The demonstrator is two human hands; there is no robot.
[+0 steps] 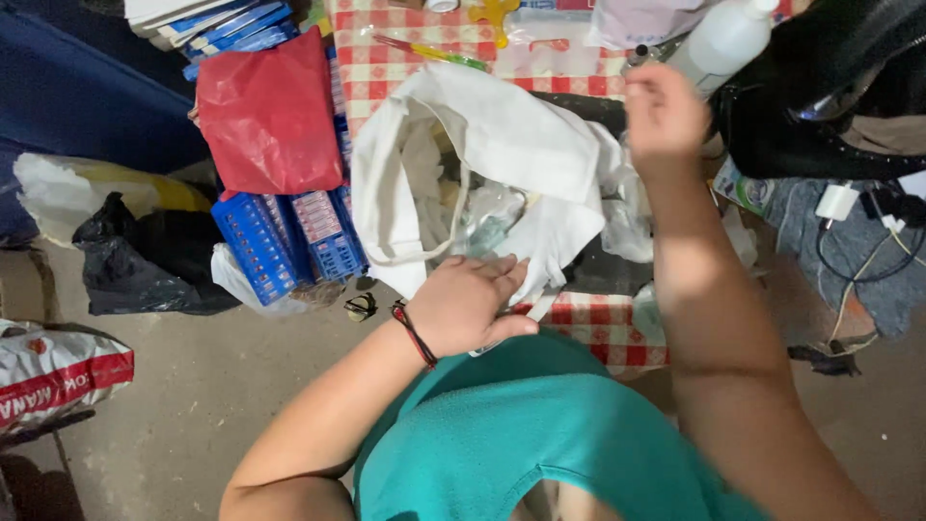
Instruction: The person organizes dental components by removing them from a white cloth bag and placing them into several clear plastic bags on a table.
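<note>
A white cloth tote bag [502,135] lies open on a table covered with a red-and-white checked cloth [608,333]. Crumpled clear plastic and white wrapping show inside its mouth. My left hand [468,304], with a red-and-black cord on the wrist, rests flat on the bag's near edge. My right hand [661,116] is raised at the far right of the bag, fingers curled around the neck of a white plastic bottle [723,39]. A teal garment [540,434] covers my front at the bottom of the view.
A red plastic bag [270,111] and blue boxed packs [280,236] sit left of the tote. Black [145,260] and white [58,371] bags lie on the concrete floor. A black handbag [830,96], a white charger with cables [849,217] and grey cloth lie at right.
</note>
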